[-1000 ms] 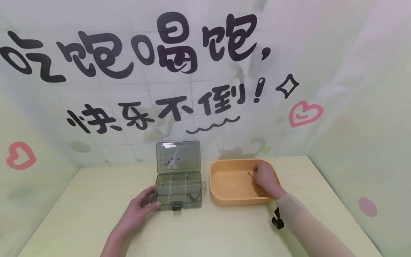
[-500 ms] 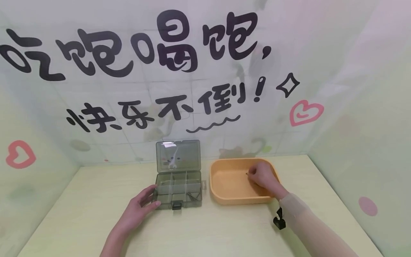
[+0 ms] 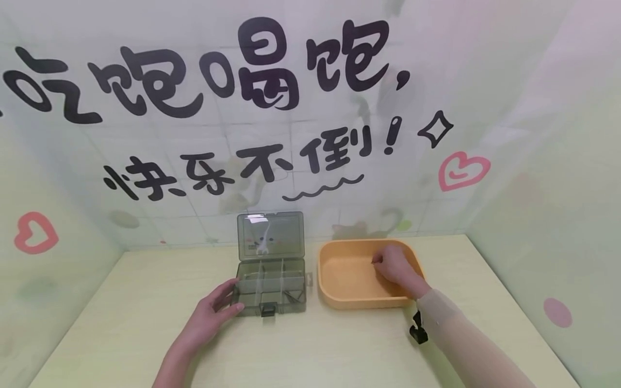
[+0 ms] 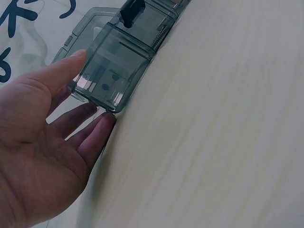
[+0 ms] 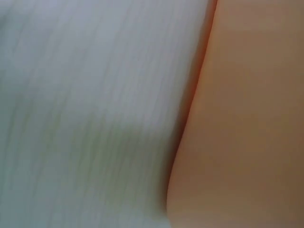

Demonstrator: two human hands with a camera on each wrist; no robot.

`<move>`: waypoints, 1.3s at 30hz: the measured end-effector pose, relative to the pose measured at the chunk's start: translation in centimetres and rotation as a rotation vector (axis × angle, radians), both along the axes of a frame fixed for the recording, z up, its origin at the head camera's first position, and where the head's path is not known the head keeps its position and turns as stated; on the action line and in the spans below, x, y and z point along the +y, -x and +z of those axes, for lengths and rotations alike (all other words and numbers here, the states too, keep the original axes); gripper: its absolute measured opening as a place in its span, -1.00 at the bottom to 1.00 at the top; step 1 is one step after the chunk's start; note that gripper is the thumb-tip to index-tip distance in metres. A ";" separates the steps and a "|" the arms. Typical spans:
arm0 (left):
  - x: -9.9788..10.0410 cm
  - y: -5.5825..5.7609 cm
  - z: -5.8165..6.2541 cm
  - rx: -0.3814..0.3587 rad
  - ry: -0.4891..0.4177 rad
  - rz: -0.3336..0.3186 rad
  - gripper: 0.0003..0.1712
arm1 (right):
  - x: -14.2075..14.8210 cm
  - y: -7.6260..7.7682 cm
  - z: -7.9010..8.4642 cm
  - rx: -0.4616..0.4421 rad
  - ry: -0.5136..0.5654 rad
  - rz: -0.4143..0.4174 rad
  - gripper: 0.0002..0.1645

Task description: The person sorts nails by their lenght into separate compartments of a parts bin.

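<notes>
In the head view a translucent grey compartment box [image 3: 269,285] sits on the table with its lid raised at the back. My left hand [image 3: 208,318] holds its left side, thumb at the front corner and fingers along the side wall. From the left wrist view, the thumb of the left hand [image 4: 52,128] overlaps the box wall [image 4: 111,71]. Several thin metal screws [image 3: 292,296] lie in the front right compartment. My right hand [image 3: 395,267] is inside the orange tray [image 3: 339,303], fingertips pinched on a small screw, mostly hidden; only a dark tip shows.
The box's raised lid [image 3: 270,237] stands close to the printed back wall [image 3: 194,226]. A black clip-like piece [image 3: 418,330] hangs at the right wrist. The tray's wall [image 5: 237,118] fills the right of the right wrist view, beside the pale wooden table [image 5: 95,95].
The right hand has turned and shifted slightly left and down in the tray, and less of the screw shows. The left hand and box stay in place.
</notes>
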State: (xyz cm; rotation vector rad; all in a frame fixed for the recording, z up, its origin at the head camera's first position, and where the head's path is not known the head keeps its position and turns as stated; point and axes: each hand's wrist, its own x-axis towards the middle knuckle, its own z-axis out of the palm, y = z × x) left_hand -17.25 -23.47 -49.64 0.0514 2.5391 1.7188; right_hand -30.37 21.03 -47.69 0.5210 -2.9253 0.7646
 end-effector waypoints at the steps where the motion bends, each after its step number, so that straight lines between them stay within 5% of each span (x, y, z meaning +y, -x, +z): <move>1: 0.0 0.0 0.0 -0.001 -0.003 -0.003 -0.17 | 0.0 0.0 0.0 0.002 -0.001 0.004 -0.83; 14: 0.0 -0.4 0.3 -0.006 -0.020 0.003 -0.18 | -0.9 -1.2 1.3 -0.156 0.213 0.054 -0.89; 27: -0.1 -0.3 0.2 0.000 -0.024 -0.005 -0.18 | -2.5 -2.3 3.4 -0.249 0.291 0.130 -0.79; 39: 0.0 -0.1 0.1 0.016 -0.027 -0.007 -0.18 | -7.1 -3.6 4.7 -0.248 0.380 0.292 -0.80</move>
